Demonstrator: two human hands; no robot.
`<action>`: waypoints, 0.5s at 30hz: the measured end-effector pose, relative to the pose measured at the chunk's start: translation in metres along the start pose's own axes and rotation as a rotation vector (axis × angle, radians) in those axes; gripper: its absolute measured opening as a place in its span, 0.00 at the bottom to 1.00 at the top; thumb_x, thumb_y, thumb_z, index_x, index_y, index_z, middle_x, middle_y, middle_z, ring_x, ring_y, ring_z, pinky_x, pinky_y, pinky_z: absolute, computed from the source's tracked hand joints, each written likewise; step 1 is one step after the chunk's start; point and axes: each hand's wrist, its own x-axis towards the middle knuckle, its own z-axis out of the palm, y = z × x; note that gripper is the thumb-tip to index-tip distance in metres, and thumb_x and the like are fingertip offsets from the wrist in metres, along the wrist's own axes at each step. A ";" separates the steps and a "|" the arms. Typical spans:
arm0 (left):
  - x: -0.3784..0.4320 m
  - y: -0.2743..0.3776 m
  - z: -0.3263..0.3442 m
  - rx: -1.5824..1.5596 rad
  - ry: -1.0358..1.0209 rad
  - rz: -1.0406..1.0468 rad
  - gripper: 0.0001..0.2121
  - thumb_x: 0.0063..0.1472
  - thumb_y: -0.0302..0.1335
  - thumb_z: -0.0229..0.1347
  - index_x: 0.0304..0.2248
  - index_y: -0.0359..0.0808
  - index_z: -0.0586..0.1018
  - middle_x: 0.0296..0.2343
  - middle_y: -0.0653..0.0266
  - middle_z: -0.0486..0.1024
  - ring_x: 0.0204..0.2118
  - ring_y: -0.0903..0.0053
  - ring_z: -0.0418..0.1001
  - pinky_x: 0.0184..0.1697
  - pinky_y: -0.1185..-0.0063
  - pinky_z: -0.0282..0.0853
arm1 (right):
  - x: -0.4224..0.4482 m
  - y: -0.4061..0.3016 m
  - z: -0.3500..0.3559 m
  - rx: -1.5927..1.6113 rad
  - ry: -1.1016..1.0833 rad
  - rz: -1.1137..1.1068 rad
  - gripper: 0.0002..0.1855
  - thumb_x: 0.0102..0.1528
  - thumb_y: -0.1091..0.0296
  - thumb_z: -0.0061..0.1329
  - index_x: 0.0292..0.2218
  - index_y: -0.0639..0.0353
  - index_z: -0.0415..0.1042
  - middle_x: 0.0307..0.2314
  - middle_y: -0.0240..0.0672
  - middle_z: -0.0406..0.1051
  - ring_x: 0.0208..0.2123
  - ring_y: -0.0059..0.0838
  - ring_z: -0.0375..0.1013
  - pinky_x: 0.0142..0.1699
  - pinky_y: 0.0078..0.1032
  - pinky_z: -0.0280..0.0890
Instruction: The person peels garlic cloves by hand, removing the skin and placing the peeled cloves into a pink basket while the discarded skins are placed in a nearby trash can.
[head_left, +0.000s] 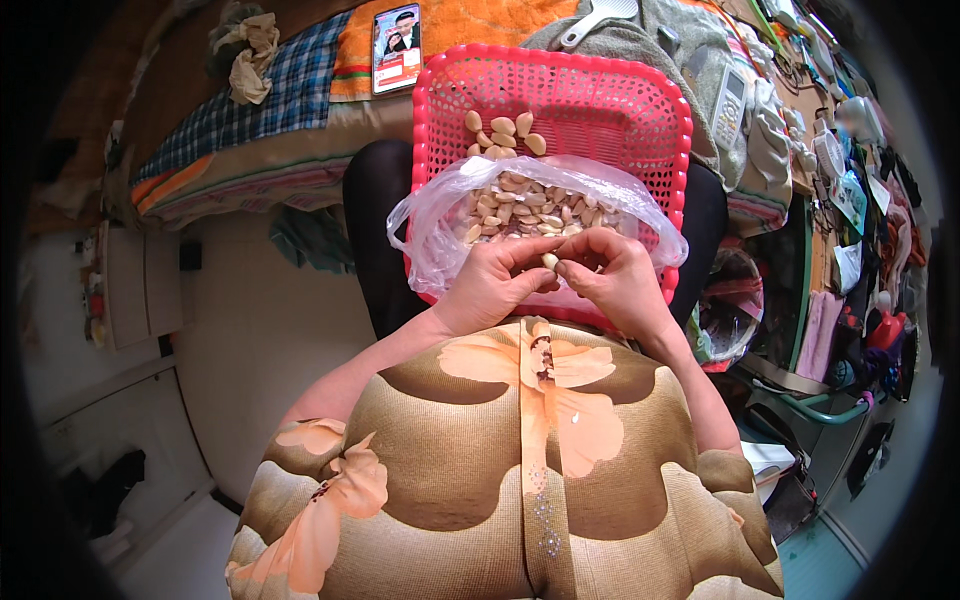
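Note:
Between the fingertips of my left hand (499, 279) and my right hand (616, 276) is a pale garlic clove (550, 261). Both hands are over the near edge of a clear plastic bag (435, 202), whose mouth is open on many garlic cloves (525, 204) with pinkish skins. The bag lies in a red perforated plastic basket (682, 142) resting on my lap. Beyond the bag, in the basket's far left part, several smooth tan cloves (504, 126) lie loose. The palms and some fingers are partly hidden.
Past the basket, a phone (397, 49) with a lit screen lies on an orange cloth (480, 19). A white slotted scoop (600, 19) and a remote control (727, 107) are at the far right. Crumpled tissue (253, 60) lies far left. A lined bin (731, 307) stands right of my leg.

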 end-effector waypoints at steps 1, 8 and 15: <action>0.001 -0.001 -0.001 0.020 -0.012 0.023 0.20 0.58 0.17 0.49 0.51 0.30 0.65 0.40 0.59 0.72 0.38 0.80 0.73 0.42 0.83 0.71 | 0.001 0.000 0.000 0.020 -0.008 0.010 0.07 0.50 0.76 0.50 0.33 0.68 0.72 0.23 0.29 0.71 0.24 0.13 0.67 0.29 0.12 0.63; 0.001 0.002 0.004 -0.151 0.032 0.045 0.16 0.58 0.16 0.50 0.46 0.31 0.67 0.39 0.61 0.72 0.40 0.80 0.71 0.44 0.81 0.70 | 0.002 0.006 0.001 0.210 -0.003 0.100 0.06 0.50 0.75 0.47 0.31 0.67 0.71 0.22 0.30 0.71 0.23 0.13 0.67 0.29 0.14 0.64; 0.006 -0.002 0.002 0.129 0.143 0.247 0.10 0.53 0.13 0.52 0.35 0.33 0.70 0.38 0.62 0.71 0.39 0.81 0.71 0.40 0.84 0.70 | -0.001 0.013 0.006 0.347 -0.034 0.125 0.10 0.52 0.68 0.51 0.33 0.65 0.69 0.23 0.29 0.70 0.24 0.14 0.67 0.29 0.14 0.65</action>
